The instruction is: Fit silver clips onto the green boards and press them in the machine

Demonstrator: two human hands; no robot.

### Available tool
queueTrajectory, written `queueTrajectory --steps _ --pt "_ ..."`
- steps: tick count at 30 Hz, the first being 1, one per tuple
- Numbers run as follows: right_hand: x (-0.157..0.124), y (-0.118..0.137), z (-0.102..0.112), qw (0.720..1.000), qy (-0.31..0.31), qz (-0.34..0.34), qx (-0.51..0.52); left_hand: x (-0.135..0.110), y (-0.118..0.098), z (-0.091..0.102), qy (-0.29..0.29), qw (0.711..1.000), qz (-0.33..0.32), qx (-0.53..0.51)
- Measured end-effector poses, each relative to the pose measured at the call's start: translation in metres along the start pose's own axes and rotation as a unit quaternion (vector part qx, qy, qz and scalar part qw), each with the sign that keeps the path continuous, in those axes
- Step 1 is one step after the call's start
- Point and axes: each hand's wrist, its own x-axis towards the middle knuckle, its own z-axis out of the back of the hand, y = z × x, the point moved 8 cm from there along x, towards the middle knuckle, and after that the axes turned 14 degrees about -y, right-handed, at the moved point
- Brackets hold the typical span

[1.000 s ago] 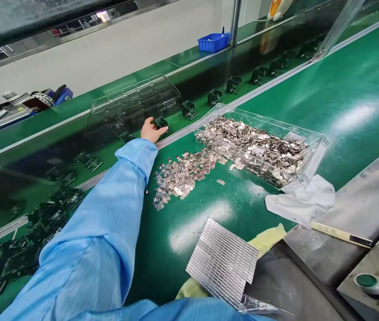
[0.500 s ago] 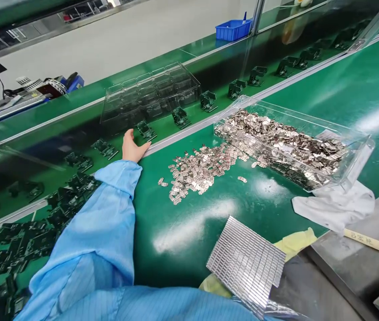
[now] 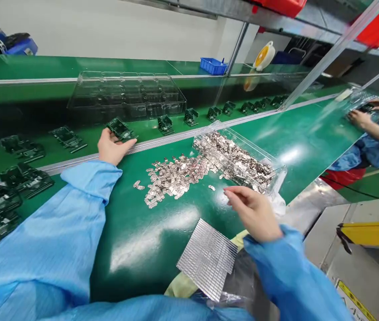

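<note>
My left hand (image 3: 111, 149) curls around a dark green circuit board (image 3: 120, 128), far and left; I can't tell if it's gripping. My right hand (image 3: 257, 213) has fingertips pinched together, right of the small, flat, silver metal pieces (image 3: 176, 177).

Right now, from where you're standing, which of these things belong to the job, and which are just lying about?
Seemingly in the job:
green circuit board, in the left hand
small metal pieces, loose in a pile
clear box of more pieces
silver gridded sheet, near the right hand

Apparently just lying about:
blue bin
orange-and-white reel
white cloth
</note>
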Motion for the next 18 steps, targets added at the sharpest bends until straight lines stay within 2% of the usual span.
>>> queueTrajectory --steps 4,7,11,15,18 --pt "0.023 -0.004 -0.039 0.987 0.024 0.026 -0.157 -0.067 -0.023 -0.001 0.061 0.988 0.077 -0.115" --pt "0.032 -0.001 -0.056 0.978 0.042 0.054 -0.195 -0.111 -0.036 -0.011 0.113 0.971 0.123 -0.172" --pt "0.036 0.008 -0.064 0.960 0.088 0.080 -0.252 -0.139 -0.049 -0.021 0.123 0.969 0.130 -0.171" --pt "0.048 0.012 -0.071 0.943 0.141 0.069 -0.293 -0.154 -0.066 -0.002 0.065 0.969 0.127 -0.200" --pt "0.056 0.007 -0.077 0.938 0.178 0.044 -0.294 -0.183 -0.084 0.019 0.080 0.951 0.149 -0.260"
